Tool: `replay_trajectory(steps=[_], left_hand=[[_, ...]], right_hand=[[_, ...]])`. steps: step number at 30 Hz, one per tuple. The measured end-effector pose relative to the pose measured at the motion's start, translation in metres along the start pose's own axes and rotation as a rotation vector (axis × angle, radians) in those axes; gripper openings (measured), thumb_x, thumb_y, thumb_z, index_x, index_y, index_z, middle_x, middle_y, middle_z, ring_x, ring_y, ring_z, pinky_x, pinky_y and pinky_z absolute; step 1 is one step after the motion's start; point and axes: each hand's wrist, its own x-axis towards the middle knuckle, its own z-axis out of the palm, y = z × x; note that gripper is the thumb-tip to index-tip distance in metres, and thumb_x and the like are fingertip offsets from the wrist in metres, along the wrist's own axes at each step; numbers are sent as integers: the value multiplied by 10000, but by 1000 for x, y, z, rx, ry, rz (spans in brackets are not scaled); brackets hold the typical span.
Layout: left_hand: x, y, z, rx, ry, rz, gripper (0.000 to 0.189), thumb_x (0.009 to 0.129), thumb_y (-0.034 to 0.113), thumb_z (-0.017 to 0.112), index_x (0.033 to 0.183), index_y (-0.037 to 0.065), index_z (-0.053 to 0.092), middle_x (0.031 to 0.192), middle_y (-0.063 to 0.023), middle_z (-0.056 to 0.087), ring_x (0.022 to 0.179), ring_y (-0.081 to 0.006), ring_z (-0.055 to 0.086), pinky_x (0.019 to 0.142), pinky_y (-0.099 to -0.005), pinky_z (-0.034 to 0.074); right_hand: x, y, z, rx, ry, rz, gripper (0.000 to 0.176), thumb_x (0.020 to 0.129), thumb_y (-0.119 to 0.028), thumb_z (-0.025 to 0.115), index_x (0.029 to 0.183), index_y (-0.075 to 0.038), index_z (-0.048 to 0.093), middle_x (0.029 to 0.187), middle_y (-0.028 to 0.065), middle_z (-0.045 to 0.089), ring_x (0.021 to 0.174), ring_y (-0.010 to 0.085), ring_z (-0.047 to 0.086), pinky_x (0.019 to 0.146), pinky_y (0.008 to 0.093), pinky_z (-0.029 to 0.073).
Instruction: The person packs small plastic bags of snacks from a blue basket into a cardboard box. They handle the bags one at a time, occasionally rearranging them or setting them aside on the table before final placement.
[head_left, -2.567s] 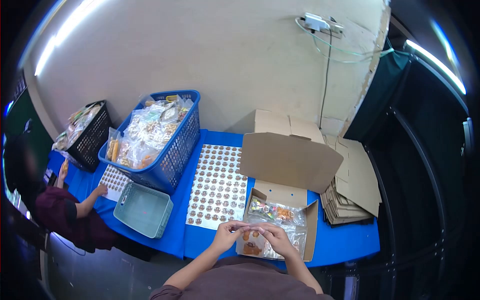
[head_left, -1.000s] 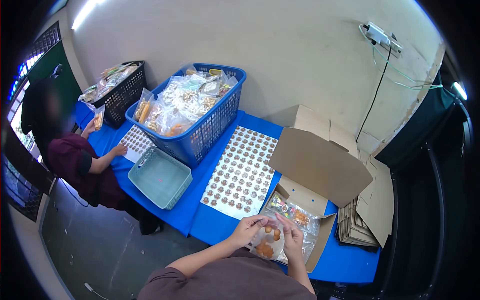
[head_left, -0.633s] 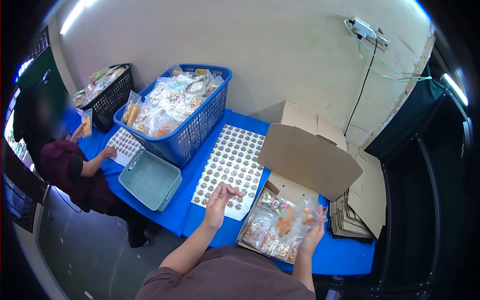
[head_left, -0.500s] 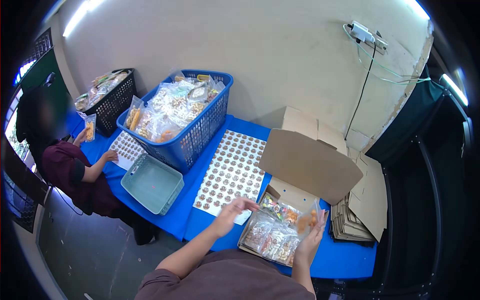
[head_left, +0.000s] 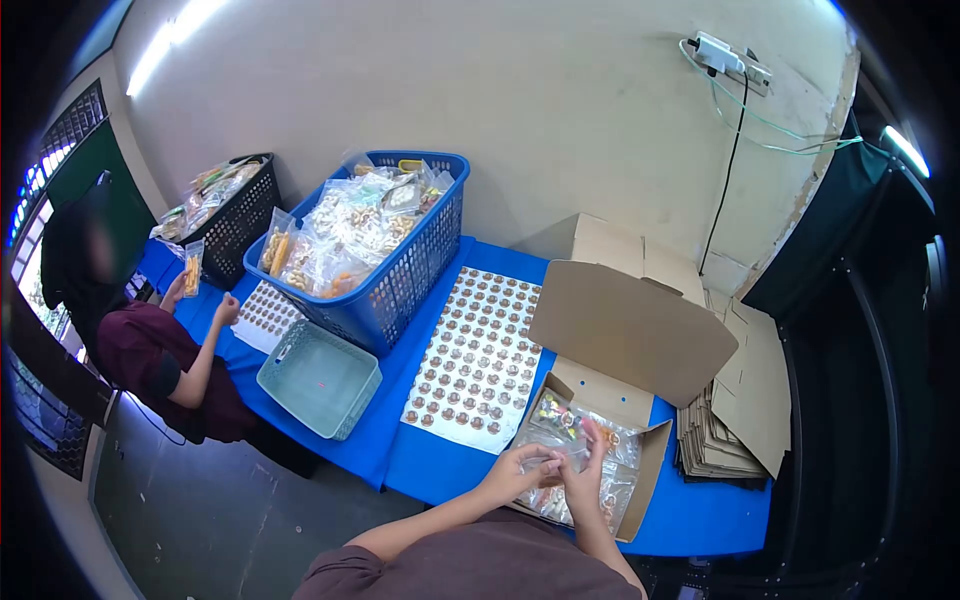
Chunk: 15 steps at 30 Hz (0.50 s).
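Observation:
An open cardboard box (head_left: 645, 480) lies in front of me, filled with clear snack packets (head_left: 620, 450); one at the back has colourful pieces. Both my hands are close together over its near left part. My left hand (head_left: 515, 475) has its fingers curled in a pinch on a clear plastic packet (head_left: 562, 450). My right hand (head_left: 583, 480) meets it there, thumb toward the left fingers and other fingers pointing up along the packet. The packet's contents are mostly hidden by my hands. The box's lid (head_left: 630, 320) stands raised behind.
A sheet of round stickers (head_left: 470, 350) lies left of the box. Further left are a blue basket (head_left: 400, 275) heaped with packets, a grey-green tray (head_left: 320, 385) and a black basket (head_left: 235, 215). Folded cardboard (head_left: 740, 430) is stacked right. A co-worker (head_left: 165, 350) holds a packet.
My right hand has moved left from the box's right side, and my left hand has come in to meet it. The co-worker's nearer hand has lifted off their sticker sheet.

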Motion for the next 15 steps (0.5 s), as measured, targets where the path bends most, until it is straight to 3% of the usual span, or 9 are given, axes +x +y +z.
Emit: replay_trajectory(steps=[2, 4, 6, 7, 8, 10, 13, 15], left_hand=[[1, -9, -11, 156, -12, -41, 281, 908, 250, 620, 1087, 35, 650, 863, -19, 646, 830, -78, 576, 781, -234, 460], [-1, 12, -11, 192, 4, -88, 311, 940, 269, 568, 1122, 27, 640, 829, -3, 640, 743, -52, 542, 709, -209, 451], [-3, 26, -12, 126, -56, -47, 335, 971, 265, 509, 1166, 17, 620, 870, -19, 656, 797, -60, 558, 746, -232, 461], [4, 13, -22, 203, -135, -91, 352, 990, 248, 461, 1249, 36, 570, 1050, -70, 653, 963, -87, 561, 871, -270, 453], [5, 0, -26, 203, -136, -91, 352, 990, 248, 461, 1249, 36, 570, 1050, -70, 653, 963, -87, 561, 871, -270, 453], [5, 13, -25, 128, -211, -28, 403, 998, 238, 433, 1354, 51, 461, 1267, -111, 563, 1161, -142, 502, 1006, -320, 385], [9, 10, -34, 86, -81, 76, 472, 1001, 236, 415, 1430, 58, 331, 1385, -115, 460, 1254, -198, 447, 1067, -341, 324], [12, 11, -43, 168, -96, 97, 493, 999, 236, 416, 1442, 54, 298, 1409, -119, 428, 1275, -219, 427, 1074, -351, 315]], right_hand=[[4, 25, -12, 92, -294, 98, 273, 815, -141, 703, 1057, -26, 654, 1260, 129, 482, 1179, 262, 455, 1013, 382, 340], [4, 25, -16, 142, -298, 182, 247, 850, -153, 669, 1061, -24, 666, 1311, 131, 477, 1234, 258, 427, 1037, 385, 322], [6, 27, -18, 212, -352, 218, 238, 904, -173, 605, 1077, -22, 670, 1289, 123, 509, 1239, 230, 427, 1035, 376, 326], [7, 24, -19, 212, -350, 218, 238, 904, -173, 605, 1077, -22, 670, 1289, 123, 509, 1239, 230, 427, 1035, 376, 326], [9, 18, -19, 201, -357, 205, 258, 929, -189, 568, 1101, -19, 660, 1264, 122, 535, 1214, 215, 454, 1022, 362, 341], [10, 15, -20, 191, -368, 190, 280, 953, -204, 532, 1124, -16, 650, 1239, 120, 560, 1188, 201, 481, 1009, 348, 356], [12, 16, -23, 185, -252, 157, 317, 974, -225, 494, 1157, -3, 627, 1196, 118, 594, 1131, 193, 531, 989, 323, 381], [16, 16, -26, 208, -133, 136, 355, 984, -249, 471, 1205, 1, 590, 1205, 112, 593, 1120, 193, 543, 988, 327, 390]])
